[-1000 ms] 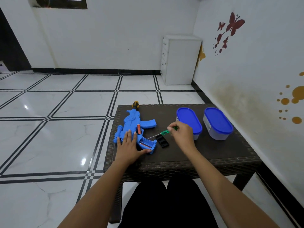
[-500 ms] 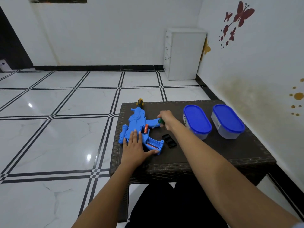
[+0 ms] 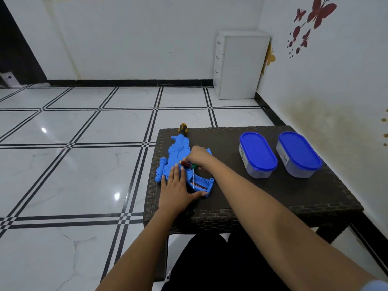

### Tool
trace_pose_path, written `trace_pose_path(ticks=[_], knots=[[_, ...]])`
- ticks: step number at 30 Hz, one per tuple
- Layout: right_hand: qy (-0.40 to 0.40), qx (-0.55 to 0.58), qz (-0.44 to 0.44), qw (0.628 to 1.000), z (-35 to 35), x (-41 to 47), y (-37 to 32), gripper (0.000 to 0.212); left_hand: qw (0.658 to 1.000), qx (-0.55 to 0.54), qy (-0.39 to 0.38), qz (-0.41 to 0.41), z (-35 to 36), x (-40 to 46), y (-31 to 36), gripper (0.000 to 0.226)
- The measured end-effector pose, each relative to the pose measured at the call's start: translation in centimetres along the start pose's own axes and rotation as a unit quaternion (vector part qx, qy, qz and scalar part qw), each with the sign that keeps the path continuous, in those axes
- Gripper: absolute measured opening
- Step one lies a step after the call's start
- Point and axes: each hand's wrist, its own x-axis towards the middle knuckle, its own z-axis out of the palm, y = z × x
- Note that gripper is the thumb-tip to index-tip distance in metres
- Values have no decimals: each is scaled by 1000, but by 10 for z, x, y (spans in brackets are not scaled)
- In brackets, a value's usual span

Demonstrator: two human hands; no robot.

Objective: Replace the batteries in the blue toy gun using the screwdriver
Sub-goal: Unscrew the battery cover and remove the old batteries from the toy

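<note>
Fingers (image 3: 185,159) of the right hand (image 3: 197,156) pinch the battery (image 3: 185,163) over the blue toy gun (image 3: 178,152).

L hand (image 3: 175,186): flat, fingers straight, thumb splayed, palm down | R hand (image 3: 196,156): fingers curled in pinch, forearm reaching forward-left

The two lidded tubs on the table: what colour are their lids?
Both lids are solid blue, over translucent tubs; the head view shows this clearly.

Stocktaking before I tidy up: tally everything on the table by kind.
Toy gun: 1
Screwdriver: 1
Loose battery: 1
Lidded tubs: 2
Total: 5
</note>
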Motion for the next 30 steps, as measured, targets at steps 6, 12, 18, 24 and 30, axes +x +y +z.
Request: trace_pose_path(ticks=[6,12,18,24,30], knots=[[42,-68,-38,996,16,0,-2,21,1000,-3,-1,3,0,0,0,121],[1,-134,-124,983,15,-11,13,33,1000,8,-7,2,-1,0,-1,121],[127,-143,-151,970,-2,-21,19,24,1000,-7,-4,-5,-3,-1,0,142],[70,-320,-9,945,-45,-26,66,32,1000,-4,-16,-2,-8,-4,3,130],[27,-391,-13,920,-28,-24,84,29,1000,-6,-21,-4,-8,-3,2,115]])
